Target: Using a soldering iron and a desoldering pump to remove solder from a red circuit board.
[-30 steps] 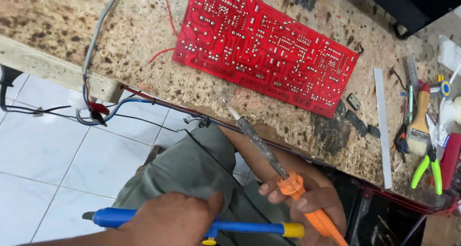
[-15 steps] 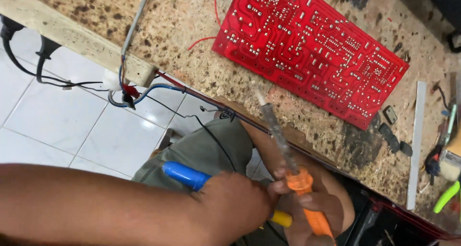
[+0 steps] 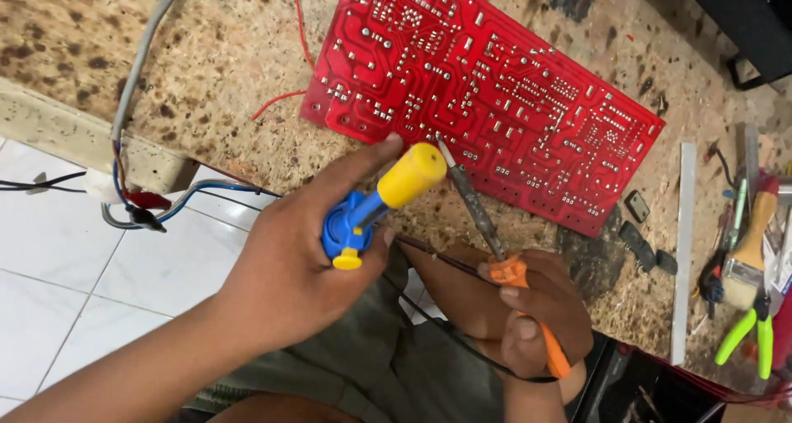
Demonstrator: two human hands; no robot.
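raised to the red circuit board [image 3: 487, 101], left grip [image 3: 305, 258] clasps desoldering pump [image 3: 379, 200].

I've got a single head view, worn high and looking steeply down over the counter [image 3: 206, 85] edge. It faces forward and down: the red board [image 3: 495, 101] fills upper centre, close in, and the tiled floor [image 3: 99, 274] shows lower left past the edge. Left hand [image 3: 297, 258] and right hand [image 3: 528, 316] sit near the lens, low in frame. Tools [image 3: 742, 283] crowd the right margin. No second view to overlap.
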